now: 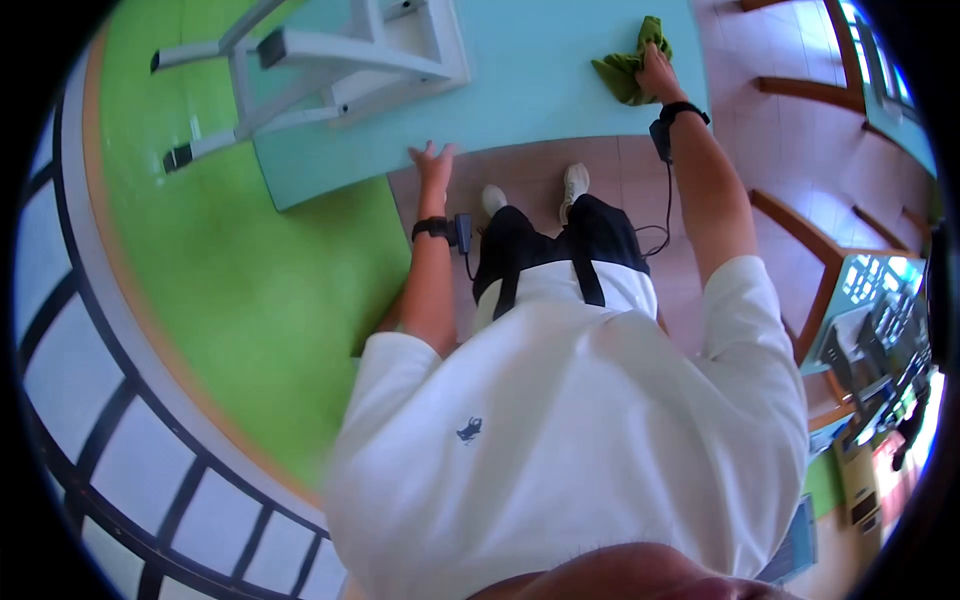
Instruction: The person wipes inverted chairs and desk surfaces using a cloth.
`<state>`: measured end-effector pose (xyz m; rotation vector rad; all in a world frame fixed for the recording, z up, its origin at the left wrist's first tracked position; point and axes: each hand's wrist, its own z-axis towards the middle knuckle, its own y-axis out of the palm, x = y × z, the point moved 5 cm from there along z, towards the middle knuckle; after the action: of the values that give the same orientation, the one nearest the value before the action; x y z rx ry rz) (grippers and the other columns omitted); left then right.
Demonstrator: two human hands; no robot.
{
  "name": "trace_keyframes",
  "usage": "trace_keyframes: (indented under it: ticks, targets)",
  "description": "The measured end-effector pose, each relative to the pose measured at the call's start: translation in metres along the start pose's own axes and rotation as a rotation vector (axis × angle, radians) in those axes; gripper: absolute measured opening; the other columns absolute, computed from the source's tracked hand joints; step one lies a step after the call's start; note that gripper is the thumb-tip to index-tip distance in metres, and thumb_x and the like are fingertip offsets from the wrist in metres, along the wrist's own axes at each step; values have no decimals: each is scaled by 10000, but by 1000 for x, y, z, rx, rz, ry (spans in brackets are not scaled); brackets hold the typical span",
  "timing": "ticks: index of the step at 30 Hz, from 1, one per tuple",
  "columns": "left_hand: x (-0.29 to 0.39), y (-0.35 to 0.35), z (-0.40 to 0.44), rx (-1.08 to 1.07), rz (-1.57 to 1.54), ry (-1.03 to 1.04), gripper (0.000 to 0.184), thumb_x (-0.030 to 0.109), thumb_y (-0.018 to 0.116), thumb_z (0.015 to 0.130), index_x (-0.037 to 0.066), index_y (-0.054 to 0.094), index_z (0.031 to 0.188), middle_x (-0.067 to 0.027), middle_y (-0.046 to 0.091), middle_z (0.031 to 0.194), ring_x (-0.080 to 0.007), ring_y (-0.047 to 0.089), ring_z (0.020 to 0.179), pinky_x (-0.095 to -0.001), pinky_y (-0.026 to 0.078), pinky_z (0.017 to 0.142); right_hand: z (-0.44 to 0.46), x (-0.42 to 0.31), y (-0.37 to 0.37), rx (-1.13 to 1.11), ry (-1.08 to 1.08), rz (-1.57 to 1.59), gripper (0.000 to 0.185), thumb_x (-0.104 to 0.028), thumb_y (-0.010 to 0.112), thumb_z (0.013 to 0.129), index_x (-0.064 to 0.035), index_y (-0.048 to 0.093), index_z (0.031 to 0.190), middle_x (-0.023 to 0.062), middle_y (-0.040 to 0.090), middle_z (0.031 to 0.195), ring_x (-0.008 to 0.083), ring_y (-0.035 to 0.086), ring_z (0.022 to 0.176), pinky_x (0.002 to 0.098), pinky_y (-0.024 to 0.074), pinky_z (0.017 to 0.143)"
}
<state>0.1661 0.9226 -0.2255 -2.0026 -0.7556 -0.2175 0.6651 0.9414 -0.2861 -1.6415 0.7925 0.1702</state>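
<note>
My right hand (657,75) grips a crumpled green cloth (627,78) on the right part of the light-blue table (530,60). Part of the cloth bunches up beyond my fingers. My left hand (433,165) is at the table's near edge with its fingers spread and nothing in it. Whether its fingertips touch the tabletop, I cannot tell. Beyond the left hand a white stool (400,65) lies turned over on the table, its legs pointing left. Each wrist wears a black strap with a small cabled device.
Left of the table is a bright green floor (230,300), edged by a wall of white panels (150,460). Wooden-framed chairs (815,92) stand on the right over pinkish tiles. Another table (860,290) at the lower right carries dark items.
</note>
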Motion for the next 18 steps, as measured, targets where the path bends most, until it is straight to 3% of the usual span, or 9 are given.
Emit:
trace_keyframes:
  ticks: [2, 3, 4, 7, 9, 11, 13, 16, 18]
  targets:
    - [3, -8, -9, -6, -411, -13, 617, 315, 618, 821, 23, 486, 1348, -297, 24, 1541, -380, 84, 1448, -402, 218, 1132, -8, 7, -8, 13, -12, 175, 501, -75, 602, 781, -70, 392, 1236, 287, 525, 1209, 454, 493, 1158, 483, 438, 939]
    - [3, -3, -10, 53, -350, -3, 534, 276, 618, 824, 17, 546, 1285, -274, 160, 1532, -360, 215, 1423, -383, 266, 1113, -10, 8, -17, 2, -65, 325, 552, -65, 622, 769, -75, 361, 1255, 300, 523, 1214, 451, 499, 1168, 473, 457, 928]
    - [10, 3, -16, 42, -347, 16, 534, 276, 618, 824, 17, 546, 1285, -274, 160, 1532, -360, 215, 1423, -383, 266, 1113, -14, 17, -14, 22, -55, 324, 552, -65, 622, 769, -75, 361, 1255, 300, 523, 1214, 451, 499, 1168, 473, 457, 928]
    - [46, 34, -31, 70, -250, 368, 485, 163, 620, 819, -3, 530, 1266, -226, 428, 1386, -364, 398, 1299, -403, 318, 1085, -34, 9, -1, -54, 32, 467, 662, -79, 669, 742, -96, 328, 1308, 285, 558, 1173, 452, 526, 1134, 476, 470, 908]
    - [91, 61, -59, -114, -274, 574, 561, 149, 645, 816, 21, 475, 1336, -226, 387, 1428, -335, 347, 1354, -389, 281, 1111, -75, -31, 11, -143, 41, 546, 691, -89, 669, 746, -108, 313, 1338, 279, 565, 1157, 429, 552, 1108, 459, 471, 907]
    - [132, 94, -84, -230, -143, 860, 661, 137, 656, 798, -8, 378, 1381, -257, 388, 1396, -398, 366, 1312, -436, 319, 1085, -104, -64, 41, -174, -75, 601, 728, -91, 655, 761, -126, 281, 1384, 252, 574, 1144, 384, 572, 1084, 433, 470, 906]
    - [156, 123, -107, -407, -115, 901, 732, 105, 676, 779, 0, 324, 1412, -283, 328, 1421, -427, 335, 1325, -463, 314, 1087, -127, -86, 79, -190, -165, 595, 754, -89, 644, 770, -136, 256, 1415, 230, 581, 1137, 364, 578, 1069, 421, 469, 905]
    - [152, 140, -93, -274, -196, 908, 771, 58, 684, 740, -1, 310, 1412, -297, 281, 1440, -451, 314, 1331, -490, 323, 1078, -140, -117, 79, -210, -261, 757, 847, -77, 612, 809, -182, 134, 1501, 179, 587, 1141, 331, 589, 1036, 413, 481, 882]
    - [163, 118, -84, -175, -43, 914, 740, 67, 669, 736, 12, 341, 1397, -318, 301, 1421, -462, 310, 1328, -501, 333, 1068, -151, -124, 41, -553, 294, 1304, 852, -72, 559, 879, -221, 28, 1529, 156, 569, 1180, 254, 601, 966, 397, 495, 849]
